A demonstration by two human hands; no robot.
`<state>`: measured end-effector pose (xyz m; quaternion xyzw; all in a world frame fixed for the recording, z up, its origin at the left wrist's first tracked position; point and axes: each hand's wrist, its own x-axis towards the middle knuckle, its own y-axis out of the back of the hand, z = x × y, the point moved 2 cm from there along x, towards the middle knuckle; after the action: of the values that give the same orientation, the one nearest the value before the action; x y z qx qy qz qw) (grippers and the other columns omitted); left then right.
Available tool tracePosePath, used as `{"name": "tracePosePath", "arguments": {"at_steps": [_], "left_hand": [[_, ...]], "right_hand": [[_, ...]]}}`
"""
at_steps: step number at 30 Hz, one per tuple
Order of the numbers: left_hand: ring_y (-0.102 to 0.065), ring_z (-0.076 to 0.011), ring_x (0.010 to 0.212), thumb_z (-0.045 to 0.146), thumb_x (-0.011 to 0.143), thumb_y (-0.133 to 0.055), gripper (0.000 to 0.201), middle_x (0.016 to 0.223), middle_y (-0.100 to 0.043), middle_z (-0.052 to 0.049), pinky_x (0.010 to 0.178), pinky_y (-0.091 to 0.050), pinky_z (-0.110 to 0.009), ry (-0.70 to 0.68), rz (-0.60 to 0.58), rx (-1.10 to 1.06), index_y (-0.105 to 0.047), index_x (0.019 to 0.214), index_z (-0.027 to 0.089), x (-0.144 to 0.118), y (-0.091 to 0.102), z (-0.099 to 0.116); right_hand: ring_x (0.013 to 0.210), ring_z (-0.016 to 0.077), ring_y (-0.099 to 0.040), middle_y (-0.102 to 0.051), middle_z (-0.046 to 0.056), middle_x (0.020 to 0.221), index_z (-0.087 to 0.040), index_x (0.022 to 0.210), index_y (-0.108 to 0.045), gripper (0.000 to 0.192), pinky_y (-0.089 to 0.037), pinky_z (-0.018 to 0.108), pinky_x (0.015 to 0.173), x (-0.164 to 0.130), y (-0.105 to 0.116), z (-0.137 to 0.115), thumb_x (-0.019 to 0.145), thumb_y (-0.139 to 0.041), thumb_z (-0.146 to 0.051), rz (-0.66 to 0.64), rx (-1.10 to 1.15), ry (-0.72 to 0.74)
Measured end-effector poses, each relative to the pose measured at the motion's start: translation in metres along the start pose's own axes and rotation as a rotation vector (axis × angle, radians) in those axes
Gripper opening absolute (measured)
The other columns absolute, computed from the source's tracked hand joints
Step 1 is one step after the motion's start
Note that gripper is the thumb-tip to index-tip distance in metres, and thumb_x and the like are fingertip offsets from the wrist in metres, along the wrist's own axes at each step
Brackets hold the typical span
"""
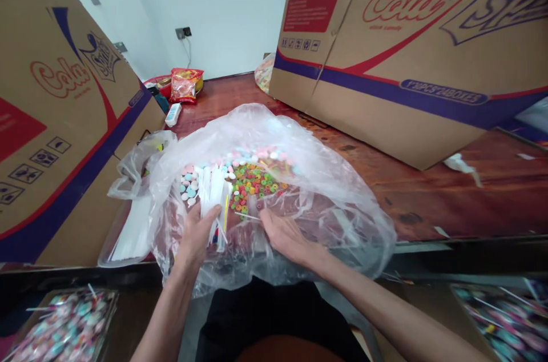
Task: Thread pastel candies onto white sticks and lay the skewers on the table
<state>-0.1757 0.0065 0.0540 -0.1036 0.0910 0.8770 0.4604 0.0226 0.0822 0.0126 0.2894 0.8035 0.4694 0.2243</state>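
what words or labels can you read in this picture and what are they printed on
"Cola" in red script, on the big brown cardboard box at right.
"Cola" in red script, on the brown cardboard box at left.
Large purple outlined lettering on both boxes: cut off or tilted, not readable.
Red label panel and small handling symbols on the right box: too small to read.
Purple band text on the right box: too blurred to read surely.
Red snack packet at the back: print too small.

Left hand (197,236) grips stick bundle (215,196); right hand (285,233) in candy bag (334,190).
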Motion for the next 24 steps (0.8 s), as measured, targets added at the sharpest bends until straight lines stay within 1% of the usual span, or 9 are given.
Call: {"name": "tracePosePath", "arguments": {"at_steps": [3,6,8,10,11,14,19,21,24], "left_hand": [[-0.073,-0.0286,0.09,0.043,0.07,-0.074,0.054,0.1,-0.076,-0.012,0.075,-0.058,-0.038,0.011,0.061,-0.022,-0.068,0.114,0.014,0.008,0.005,-0.011],[-0.072,-0.0276,0.087,0.04,0.07,-0.075,0.046,0.103,-0.075,-0.012,0.073,-0.057,-0.036,-0.02,0.107,-0.02,-0.069,0.108,0.014,0.016,0.01,-0.005],[-0.071,-0.0271,0.082,0.041,0.071,-0.074,0.044,0.096,-0.076,-0.01,0.067,-0.056,-0.035,-0.063,0.109,0.032,-0.07,0.106,0.015,0.021,0.012,0.004],[-0.071,-0.0279,0.079,0.043,0.071,-0.073,0.044,0.089,-0.075,-0.008,0.064,-0.056,-0.036,-0.085,0.112,0.101,-0.07,0.106,0.016,0.025,0.012,0.011],[-0.071,-0.0287,0.08,0.043,0.071,-0.072,0.044,0.087,-0.075,-0.007,0.065,-0.056,-0.037,-0.09,0.12,0.131,-0.07,0.106,0.017,0.027,0.012,0.013],[-0.071,-0.0317,0.09,0.04,0.072,-0.071,0.041,0.088,-0.076,-0.007,0.073,-0.057,-0.04,-0.115,0.128,0.196,-0.07,0.107,0.018,0.028,0.012,0.008],[-0.068,-0.0325,0.102,0.035,0.073,-0.069,0.043,0.101,-0.075,-0.009,0.088,-0.054,-0.041,-0.174,0.094,0.325,-0.069,0.111,0.015,0.027,0.012,-0.011],[-0.067,-0.0307,0.104,0.034,0.075,-0.066,0.045,0.107,-0.074,-0.011,0.092,-0.051,-0.042,-0.195,0.101,0.417,-0.067,0.115,0.013,0.028,0.013,-0.018],[-0.067,-0.0292,0.101,0.035,0.077,-0.063,0.044,0.107,-0.072,-0.013,0.092,-0.051,-0.042,-0.207,0.118,0.528,-0.065,0.115,0.012,0.027,0.014,-0.027]], "right_hand": [[0.068,0.0162,-0.053,-0.055,0.001,0.076,-0.021,0.086,-0.046,0.015,-0.037,0.028,0.065,0.006,0.034,-0.007,0.099,-0.038,-0.018,0.166,0.247,0.004],[0.065,0.0135,-0.045,-0.044,-0.003,0.071,-0.023,0.077,-0.04,0.022,-0.036,0.026,0.064,0.012,0.093,-0.023,0.098,-0.04,-0.026,0.381,0.454,0.108],[0.065,0.0123,-0.042,-0.042,-0.004,0.072,-0.023,0.074,-0.038,0.024,-0.035,0.025,0.062,0.012,0.132,-0.036,0.096,-0.044,-0.029,0.453,0.533,0.171],[0.063,0.0115,-0.04,-0.039,-0.004,0.069,-0.023,0.072,-0.039,0.026,-0.034,0.024,0.06,0.007,0.159,-0.046,0.095,-0.047,-0.031,0.443,0.588,0.22],[0.062,0.0114,-0.04,-0.039,-0.004,0.068,-0.023,0.071,-0.04,0.027,-0.034,0.024,0.059,0.003,0.166,-0.048,0.095,-0.048,-0.033,0.367,0.596,0.249],[0.062,0.0119,-0.043,-0.044,-0.003,0.067,-0.023,0.07,-0.047,0.026,-0.036,0.024,0.057,-0.014,0.155,-0.044,0.093,-0.05,-0.034,0.001,0.58,0.288],[0.059,0.0125,-0.042,-0.045,-0.003,0.065,-0.022,0.068,-0.048,0.024,-0.035,0.026,0.055,-0.035,0.088,-0.018,0.092,-0.05,-0.028,-0.436,0.616,0.163],[0.059,0.0133,-0.044,-0.046,-0.003,0.063,-0.021,0.065,-0.047,0.026,-0.035,0.027,0.056,-0.038,0.067,-0.011,0.09,-0.052,-0.028,-0.466,0.602,0.123],[0.064,0.0154,-0.05,-0.051,-0.001,0.065,-0.021,0.066,-0.052,0.028,-0.038,0.028,0.059,-0.035,0.055,0.0,0.093,-0.05,-0.028,-0.325,0.578,0.035]]}}
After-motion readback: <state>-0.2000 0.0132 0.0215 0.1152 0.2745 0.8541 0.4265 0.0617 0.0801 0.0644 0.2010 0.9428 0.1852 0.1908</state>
